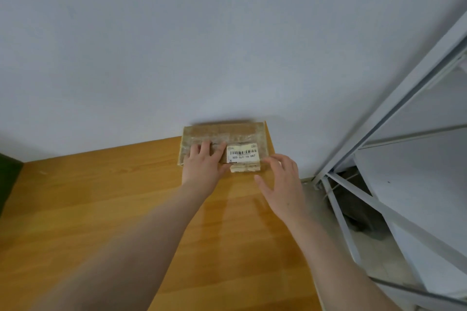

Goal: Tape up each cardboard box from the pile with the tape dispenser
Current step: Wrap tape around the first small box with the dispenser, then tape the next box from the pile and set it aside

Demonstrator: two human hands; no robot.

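I saw soft, even, rather dim light. Pale glare streaked the glossy table [240, 222]. The near foreground was blurred, and the shelf frame [394, 101] bowed toward the right edge.

Around my work spot
A glossy orange-brown wooden tabletop [101, 197] meets a plain pale grey wall [177, 33]; at my right stands a white metal shelving rack [393, 98], a dark grey shape [356, 207] low behind its bars

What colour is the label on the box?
The label is white with a black barcode and digits, on the brown cardboard box. Head view shows it.
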